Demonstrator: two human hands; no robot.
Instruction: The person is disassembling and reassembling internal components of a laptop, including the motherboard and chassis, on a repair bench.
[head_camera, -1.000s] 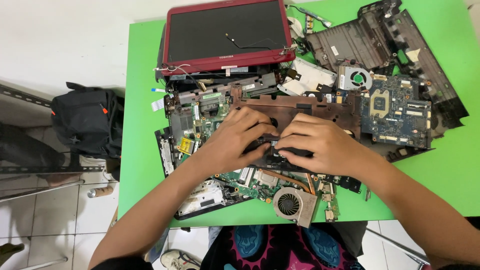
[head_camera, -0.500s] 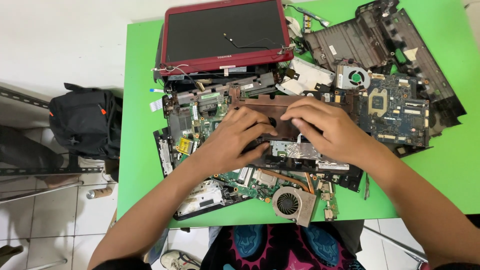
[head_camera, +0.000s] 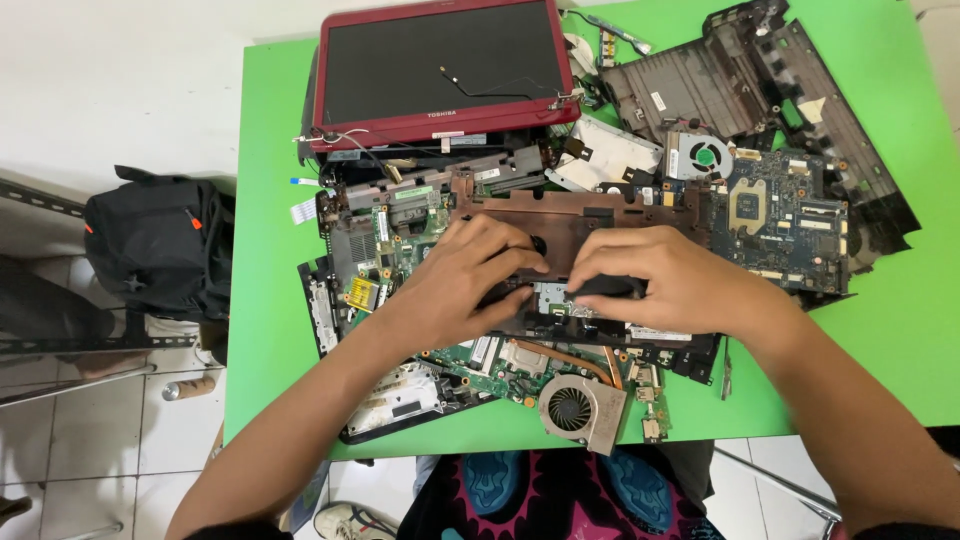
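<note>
Gripping a dark flat part (head_camera: 560, 300) at centre frame, I press my left hand (head_camera: 465, 280) on its left end and close my right hand (head_camera: 665, 280) over its right end; fingers of both are curled onto it. It lies on a brown panel (head_camera: 590, 215) amid green circuit boards (head_camera: 400, 235). A fan (head_camera: 580, 408) sits below, a red laptop lid (head_camera: 445, 70) at the top, and a black bag (head_camera: 160, 240) lies off the green table (head_camera: 270, 330), at left.

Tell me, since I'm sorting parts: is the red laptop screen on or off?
Off: the red laptop screen is dark and detached, with loose wires lying across it.
</note>
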